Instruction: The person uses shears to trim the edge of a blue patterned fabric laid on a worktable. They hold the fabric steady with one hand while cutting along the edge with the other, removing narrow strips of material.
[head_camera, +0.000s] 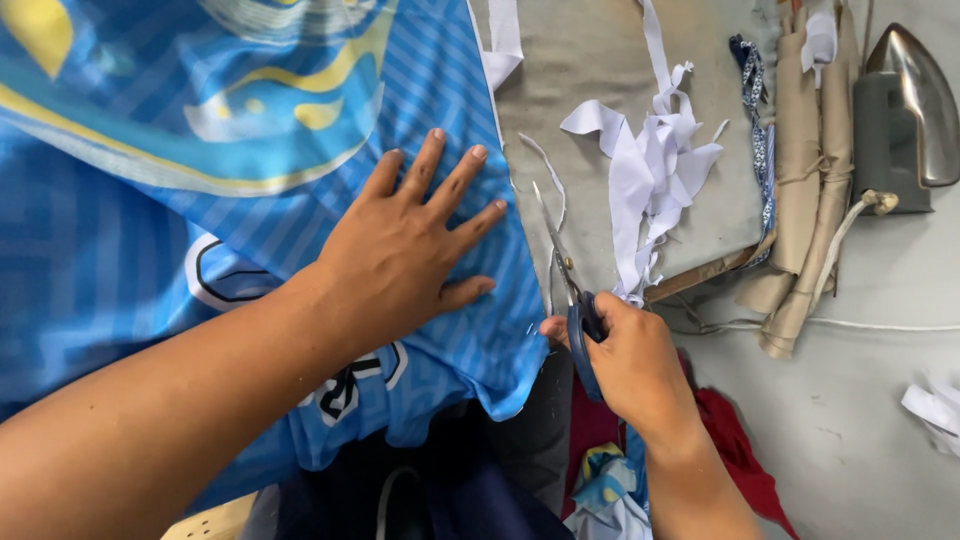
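Left hand (405, 250) lies flat, fingers spread, pinning the blue fabric (200, 200) taut, while at its three o'clock the right hand (630, 365) grips scissors (570, 290), blades pointing twelve o'clock along the cloth's edge.

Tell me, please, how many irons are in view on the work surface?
1: the iron stands at the far right edge, beside the beige fabric rolls. Others outside the frame cannot be ruled out.
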